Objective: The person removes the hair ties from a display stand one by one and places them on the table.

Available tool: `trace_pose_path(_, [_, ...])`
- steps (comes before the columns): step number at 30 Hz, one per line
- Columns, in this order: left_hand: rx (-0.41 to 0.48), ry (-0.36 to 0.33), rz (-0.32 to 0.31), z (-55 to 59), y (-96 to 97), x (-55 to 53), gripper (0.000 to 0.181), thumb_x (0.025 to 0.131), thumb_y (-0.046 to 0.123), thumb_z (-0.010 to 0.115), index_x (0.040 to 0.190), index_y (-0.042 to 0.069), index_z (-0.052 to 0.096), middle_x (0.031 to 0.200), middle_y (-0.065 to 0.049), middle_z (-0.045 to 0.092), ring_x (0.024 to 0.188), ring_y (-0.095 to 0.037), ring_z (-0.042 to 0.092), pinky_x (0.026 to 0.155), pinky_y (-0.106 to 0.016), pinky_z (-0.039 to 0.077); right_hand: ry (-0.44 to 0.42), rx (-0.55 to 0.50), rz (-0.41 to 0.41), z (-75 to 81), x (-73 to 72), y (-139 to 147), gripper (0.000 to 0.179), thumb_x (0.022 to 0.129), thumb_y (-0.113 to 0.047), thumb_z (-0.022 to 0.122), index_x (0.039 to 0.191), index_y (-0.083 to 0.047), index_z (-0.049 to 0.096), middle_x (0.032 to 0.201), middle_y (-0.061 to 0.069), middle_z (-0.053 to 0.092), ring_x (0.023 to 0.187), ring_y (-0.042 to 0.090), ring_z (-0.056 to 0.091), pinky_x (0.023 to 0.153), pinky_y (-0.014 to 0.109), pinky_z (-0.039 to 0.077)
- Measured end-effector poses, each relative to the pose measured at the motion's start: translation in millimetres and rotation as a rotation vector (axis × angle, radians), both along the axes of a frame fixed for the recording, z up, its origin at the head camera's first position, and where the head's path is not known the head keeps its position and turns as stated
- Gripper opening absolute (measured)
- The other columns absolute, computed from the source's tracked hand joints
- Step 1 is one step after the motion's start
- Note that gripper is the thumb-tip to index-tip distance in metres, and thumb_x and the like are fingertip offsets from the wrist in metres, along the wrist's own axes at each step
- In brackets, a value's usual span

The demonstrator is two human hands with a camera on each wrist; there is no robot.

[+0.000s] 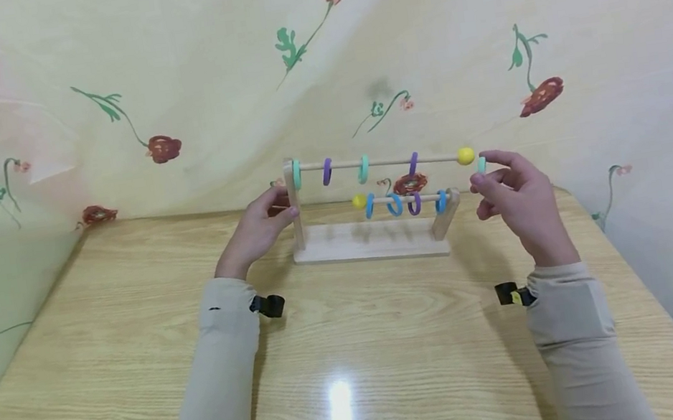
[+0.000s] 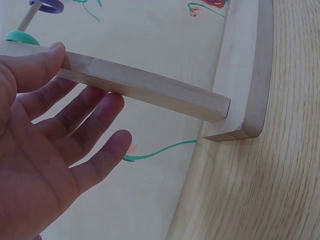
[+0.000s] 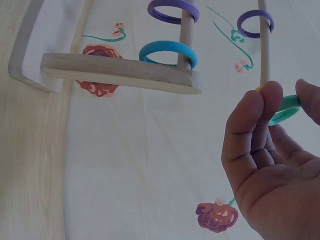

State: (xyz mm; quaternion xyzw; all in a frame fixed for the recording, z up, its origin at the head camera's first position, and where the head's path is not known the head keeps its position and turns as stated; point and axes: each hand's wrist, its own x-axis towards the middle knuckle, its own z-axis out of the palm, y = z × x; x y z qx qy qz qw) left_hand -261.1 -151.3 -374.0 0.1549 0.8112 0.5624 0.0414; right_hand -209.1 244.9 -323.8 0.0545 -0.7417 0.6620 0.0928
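A wooden stand (image 1: 375,251) with two horizontal rods is on the table. My left hand (image 1: 254,229) holds its tall left post (image 2: 145,87), thumb on one side and fingers on the other. Between the thumb and fingers of my right hand (image 1: 525,203) is a mint-green ring (image 3: 290,103), just right of the yellow ball (image 1: 465,156) that tips the upper rod (image 1: 391,161). Several green and purple rings hang on that rod, among them a purple ring (image 1: 413,164). The lower rod carries blue rings and a purple ring (image 1: 415,204).
Another yellow ball (image 1: 359,201) caps the lower rod's left end, and a short post (image 1: 445,215) supports its right end. The wood-grain table (image 1: 396,346) extends toward me. Behind it hangs a flower-patterned cloth (image 1: 212,76).
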Motion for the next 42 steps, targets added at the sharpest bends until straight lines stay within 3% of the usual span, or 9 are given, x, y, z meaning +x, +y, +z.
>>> trace_pose_path(13, [-0.016, 0.012, -0.018, -2.5, -3.8, 3.3, 0.034, 0.105, 0.022, 0.058, 0.137, 0.008, 0.055, 0.128, -0.013, 0.057, 0.119, -0.029, 0.053, 0.101, -0.047, 0.045, 0.001, 0.088, 0.055, -9.0, 13.3, -16.1, 0.027, 0.095, -0.013, 0.073, 0.121, -0.012, 0.064, 0.09, 0.004, 0.064, 0.061, 0.013, 0.066, 0.061, 0.025, 0.058])
trace_pose_path(22, [-0.019, 0.007, -0.009, -0.8, -2.0, 4.6, 0.034, 0.105, 0.021, 0.058, 0.137, 0.008, 0.056, 0.127, -0.012, 0.058, 0.118, -0.029, 0.054, 0.1, -0.047, 0.046, 0.051, 0.207, 0.17, -14.9, 12.3, -24.1, 0.018, 0.102, -0.019, 0.063, 0.119, -0.013, 0.06, 0.089, 0.018, 0.066, 0.061, 0.021, 0.067, 0.061, 0.03, 0.059])
trace_pose_path(42, [-0.035, -0.009, 0.017, -0.8, -0.5, -0.6, 0.036, 0.105, 0.022, 0.057, 0.138, 0.008, 0.055, 0.13, -0.013, 0.057, 0.119, -0.029, 0.054, 0.1, -0.047, 0.046, 0.034, 0.356, 0.222, -16.4, 3.0, -37.5, 0.038, 0.099, -0.017, 0.069, 0.131, -0.003, 0.055, 0.084, 0.013, 0.065, 0.064, 0.024, 0.066, 0.062, 0.029, 0.054])
